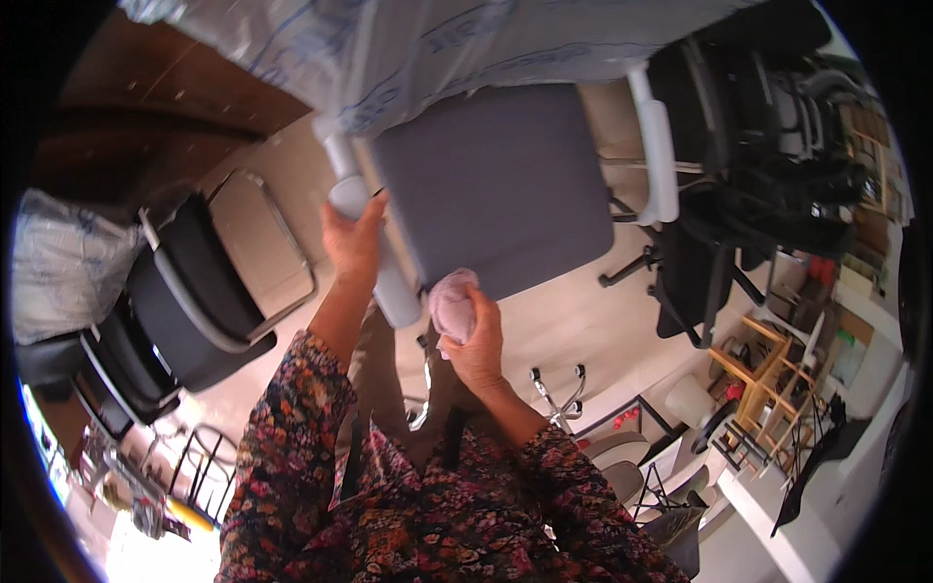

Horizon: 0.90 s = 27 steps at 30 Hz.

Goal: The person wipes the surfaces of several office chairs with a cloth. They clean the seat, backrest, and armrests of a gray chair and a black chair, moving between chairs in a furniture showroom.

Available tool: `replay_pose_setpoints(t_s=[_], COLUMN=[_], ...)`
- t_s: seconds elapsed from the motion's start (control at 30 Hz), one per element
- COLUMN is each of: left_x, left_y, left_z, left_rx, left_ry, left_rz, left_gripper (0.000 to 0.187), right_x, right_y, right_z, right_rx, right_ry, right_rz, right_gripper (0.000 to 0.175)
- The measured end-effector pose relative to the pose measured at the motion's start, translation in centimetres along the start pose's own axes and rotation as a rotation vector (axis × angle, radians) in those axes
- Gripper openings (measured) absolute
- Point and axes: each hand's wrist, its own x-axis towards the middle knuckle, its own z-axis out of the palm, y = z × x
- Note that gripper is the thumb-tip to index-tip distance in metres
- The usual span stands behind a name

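Observation:
Before me stands an office chair with a dark grey upholstered seat [503, 189]. Printed clear plastic wrap [466, 44] covers its backrest. My left hand [353, 237] grips the light grey armrest [397, 291] on the left, thumb and fingers on either side of it. A bunched pink cloth [453, 310] is held in my right hand [477, 346], close to the front left corner of the seat. The other armrest [660, 160] is on the far right of the seat, away from both hands.
Black chairs with metal frames [197, 291] stand at the left, one partly wrapped in plastic [73, 266]. More black chairs [700, 270] crowd the right side. Wooden stools [765, 372] are piled at the lower right. A brown wooden panel [175, 95] is at the upper left.

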Motion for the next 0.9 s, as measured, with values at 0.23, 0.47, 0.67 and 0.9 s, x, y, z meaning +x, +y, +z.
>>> replay_pose_setpoints(t_s=[0.23,0.47,0.67,0.9], left_x=[-0.1,-0.8,-1.7,-3.1], left_y=[-1.4,-0.5,-0.1,1.9], left_z=[0.0,0.4,-0.3,-0.4], left_rx=[0.549,0.756,0.787,0.689], left_ry=[0.196,0.320,0.269,0.195], left_rz=[0.038,0.026,-0.010,-0.016], left_gripper=[0.070,0.065,0.065,0.063], right_x=[12.4,29.7,35.7,35.3], right_y=[2.6,10.2,15.5,17.2], right_z=[-14.8,-26.6,-31.3,-31.8], right_rx=[0.154,0.109,0.327,0.681], right_ry=[0.451,0.504,0.123,0.017], right_rz=[0.099,0.140,0.480,0.537], right_gripper=[0.083,0.056,0.049,0.055])
